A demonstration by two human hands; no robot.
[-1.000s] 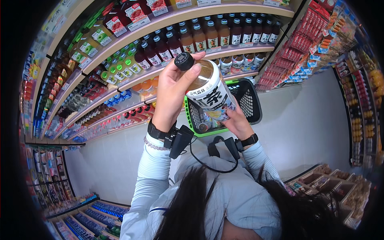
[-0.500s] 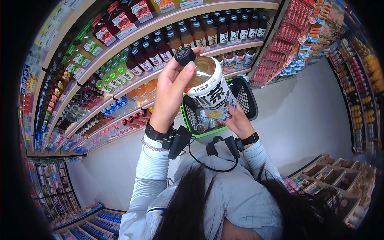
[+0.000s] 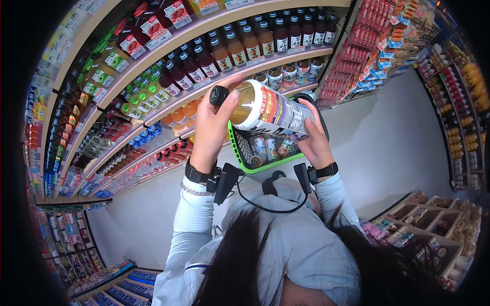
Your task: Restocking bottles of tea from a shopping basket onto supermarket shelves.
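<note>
A large plastic bottle (image 3: 265,108) with a black cap, amber drink and a white printed label lies almost level in both my hands. My left hand (image 3: 214,122) grips it at the neck, thumb beside the cap. My right hand (image 3: 314,135) supports the bottom end. Right below the bottle hangs a black shopping basket with a green rim (image 3: 240,153), holding several small packaged items. The basket's far side is hidden behind the bottle and my right hand.
Curved shelves of bottled drinks (image 3: 245,41) fill the view ahead and to the left. Racks of red packets (image 3: 367,51) stand to the right, and snack bins (image 3: 429,219) at the lower right. Grey floor lies in between.
The bottle has turned from upright to nearly level, its cap now pointing left, and a different side of the label faces me. Both hands kept their hold.
</note>
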